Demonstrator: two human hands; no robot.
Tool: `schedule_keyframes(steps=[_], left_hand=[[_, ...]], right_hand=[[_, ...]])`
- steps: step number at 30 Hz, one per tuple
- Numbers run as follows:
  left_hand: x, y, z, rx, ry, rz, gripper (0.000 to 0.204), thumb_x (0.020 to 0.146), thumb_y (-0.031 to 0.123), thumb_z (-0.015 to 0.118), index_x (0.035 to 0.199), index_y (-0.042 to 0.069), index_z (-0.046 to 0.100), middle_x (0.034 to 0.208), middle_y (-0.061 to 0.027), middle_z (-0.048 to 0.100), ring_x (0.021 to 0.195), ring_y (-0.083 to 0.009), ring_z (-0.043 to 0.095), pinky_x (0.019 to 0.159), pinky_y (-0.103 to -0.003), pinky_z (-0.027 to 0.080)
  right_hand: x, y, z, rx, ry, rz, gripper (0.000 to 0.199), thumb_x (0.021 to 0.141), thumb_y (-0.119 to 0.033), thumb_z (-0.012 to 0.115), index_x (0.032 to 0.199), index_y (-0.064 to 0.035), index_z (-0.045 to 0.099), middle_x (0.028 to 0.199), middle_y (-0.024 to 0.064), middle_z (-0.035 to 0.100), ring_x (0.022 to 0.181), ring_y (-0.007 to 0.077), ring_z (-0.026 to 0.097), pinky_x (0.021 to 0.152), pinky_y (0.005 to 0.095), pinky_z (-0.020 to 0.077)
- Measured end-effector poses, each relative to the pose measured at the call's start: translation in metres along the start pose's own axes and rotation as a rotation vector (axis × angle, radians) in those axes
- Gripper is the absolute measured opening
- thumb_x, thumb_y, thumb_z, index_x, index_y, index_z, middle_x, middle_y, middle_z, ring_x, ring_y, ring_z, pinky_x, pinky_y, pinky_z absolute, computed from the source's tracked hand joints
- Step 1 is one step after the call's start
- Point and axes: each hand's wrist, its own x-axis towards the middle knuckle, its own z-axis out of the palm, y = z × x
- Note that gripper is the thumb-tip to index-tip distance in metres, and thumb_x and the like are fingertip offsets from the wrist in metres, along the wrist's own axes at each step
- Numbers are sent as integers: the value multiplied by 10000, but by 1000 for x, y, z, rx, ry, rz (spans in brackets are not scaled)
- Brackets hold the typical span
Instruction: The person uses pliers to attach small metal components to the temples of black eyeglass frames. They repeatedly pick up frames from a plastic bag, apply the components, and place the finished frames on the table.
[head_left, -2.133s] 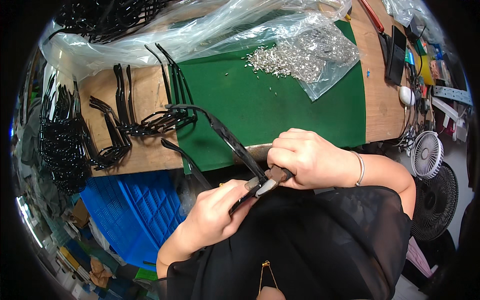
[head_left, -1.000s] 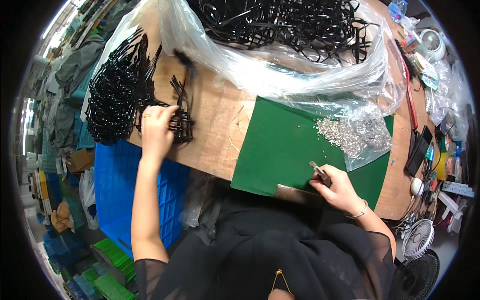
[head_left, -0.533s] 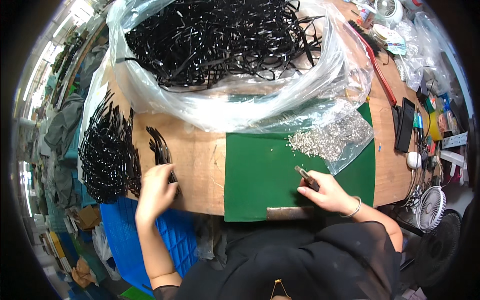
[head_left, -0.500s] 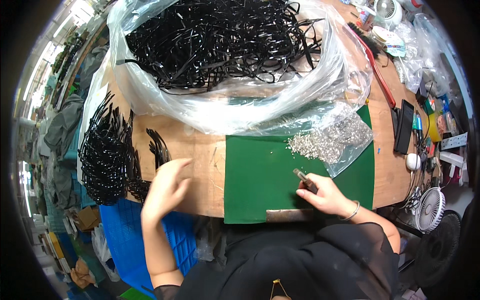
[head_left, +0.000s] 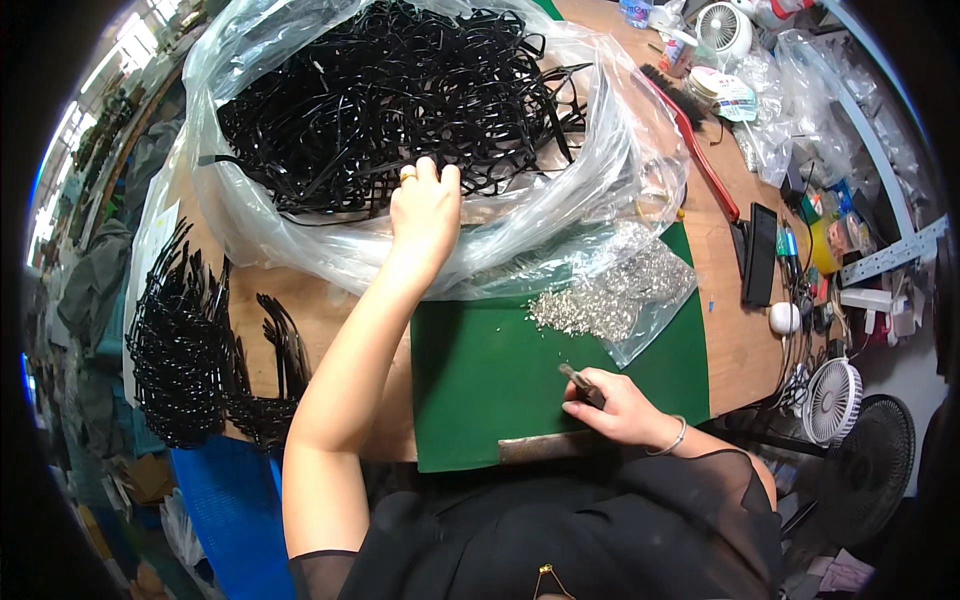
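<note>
My left hand (head_left: 425, 210) reaches far forward into a large clear plastic bag (head_left: 590, 170) and rests its fingers on a tangled heap of black plastic strips (head_left: 380, 100); whether it grips one I cannot tell. My right hand (head_left: 612, 405) lies on the green cutting mat (head_left: 480, 380) near the table's front edge, closed around a small dark tool (head_left: 578, 380) whose tip points up and left. A pile of small silver metal pieces (head_left: 610, 290) sits on clear plastic just beyond that hand.
Stacks of finished black pieces (head_left: 200, 340) lie at the left of the wooden table (head_left: 730, 330). A red-handled brush (head_left: 700, 160), a black phone (head_left: 760, 255), small fans (head_left: 830, 400) and bottles crowd the right side. A blue crate (head_left: 230, 510) stands below left.
My left hand has left the stacked black pieces at the left and moved up into the bag of black strips. My right hand has stayed on the mat with the tool.
</note>
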Motion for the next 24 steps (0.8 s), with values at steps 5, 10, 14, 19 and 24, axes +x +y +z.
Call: schedule_keyframes(steps=[5, 10, 14, 19, 24], left_hand=[[4, 12, -53, -707, -155, 82, 140, 857, 168, 549, 818, 34, 534, 743, -56, 536, 653, -173, 523, 582, -279, 442], [-41, 44, -138, -1383, -223, -472, 174, 914, 175, 473, 816, 32, 497, 739, -53, 560, 522, -83, 479, 484, -206, 401], [-106, 55, -156, -1607, -267, -672, 181, 922, 181, 438, 954, 3, 449, 805, -145, 625, 542, -135, 586, 516, -218, 461], [-178, 69, -149, -1686, -164, -762, 423, 788, -53, 561, 1095, 5, 277, 1021, -217, 566, 668, -157, 608, 681, -274, 514], [-203, 99, -120, -1556, -150, -777, 568, 779, -57, 572, 1236, -11, 237, 1073, -201, 547, 748, -141, 601, 657, -253, 520]], right_hand=[[-6, 0, 8, -140, -72, -149, 197, 734, -113, 646, 869, -22, 536, 757, 116, 537, 698, 272, 560, 620, 340, 451], [7, -7, 5, -320, -115, -248, 171, 716, -94, 602, 849, -25, 518, 844, 133, 534, 719, 306, 554, 647, 359, 462], [34, -10, 17, -804, 89, -286, 335, 714, -106, 578, 1019, 4, 493, 1064, 134, 491, 706, 263, 551, 621, 362, 443], [14, -1, 22, -917, 38, -166, 414, 735, -119, 548, 1117, 21, 474, 1106, 133, 489, 733, 258, 554, 667, 355, 436], [5, -5, 3, -640, 47, -208, 412, 725, -111, 610, 1087, 29, 471, 1051, 177, 486, 746, 318, 562, 680, 375, 475]])
